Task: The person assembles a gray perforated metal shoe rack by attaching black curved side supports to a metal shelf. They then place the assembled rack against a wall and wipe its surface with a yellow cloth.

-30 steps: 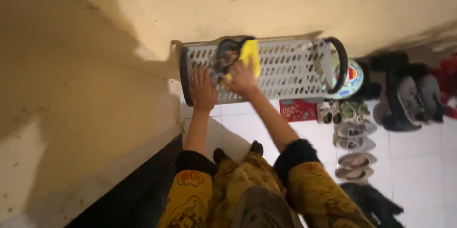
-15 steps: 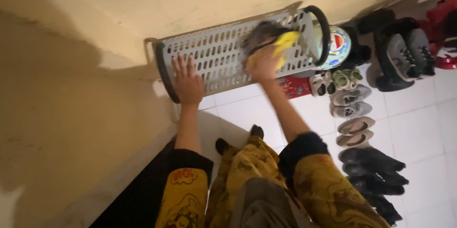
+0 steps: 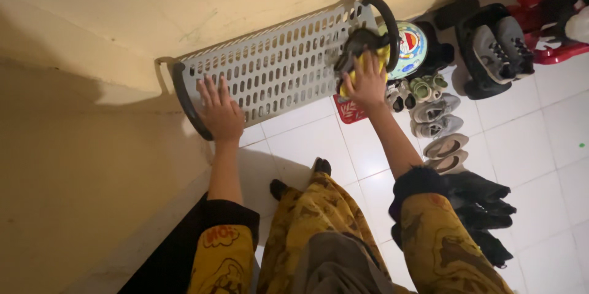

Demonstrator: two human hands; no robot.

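Against the yellow wall, the right hand [image 3: 367, 80], gripping a cloth [image 3: 362, 54], has swept along the rack [image 3: 276, 73] to its far end, while the left hand [image 3: 219, 113] stays flat, steadying it.

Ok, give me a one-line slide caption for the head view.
Left hand flat on a grey slotted basket against the wall, right hand pressing a yellow cloth near its black rim.

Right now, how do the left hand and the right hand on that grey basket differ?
The left hand lies flat and open, fingers spread, near the slotted grey basket's dark-rimmed end by the corner. The right hand is at the opposite end, pressing a yellow and dark cloth against it. Both touch the basket's side, arms outstretched.
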